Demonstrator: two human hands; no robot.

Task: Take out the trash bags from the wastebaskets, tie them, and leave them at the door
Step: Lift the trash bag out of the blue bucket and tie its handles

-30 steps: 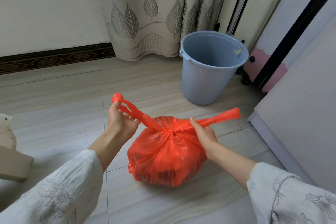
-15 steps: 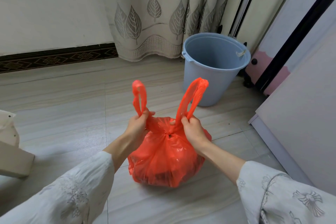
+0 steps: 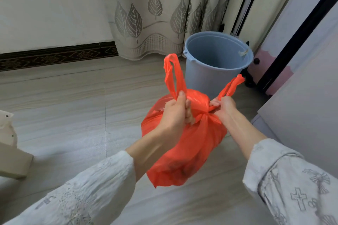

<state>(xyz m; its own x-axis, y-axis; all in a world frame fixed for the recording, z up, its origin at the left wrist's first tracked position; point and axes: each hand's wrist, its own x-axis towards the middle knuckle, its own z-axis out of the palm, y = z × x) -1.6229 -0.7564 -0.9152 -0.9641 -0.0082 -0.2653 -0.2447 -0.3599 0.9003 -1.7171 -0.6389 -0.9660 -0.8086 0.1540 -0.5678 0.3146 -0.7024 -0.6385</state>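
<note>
The red trash bag [image 3: 184,144] is seen in the centre of the frame, below and in front of the blue wastebasket [image 3: 217,64], which stands in the upper middle with no bag in it. Whether the bag rests on the floor [image 3: 73,107] or is lifted a little cannot be told. A first knot seems to be made already where the two handles meet.

The left hand [image 3: 173,117] is closed around the base of the left handle loop [image 3: 172,75], which stands upright. The right hand [image 3: 224,107] pinches the right handle loop [image 3: 231,86], which points to the upper right.

For the step to be done well, a second knot should probably be made: one loop is to be crossed over the other, passed under, and both pulled outward with equal force. The handles should be gripped close to the knot, so that the thin plastic is not stretched or torn. The knot should be kept over the middle of the bag, so that nothing falls out when it is carried to the door.
</note>
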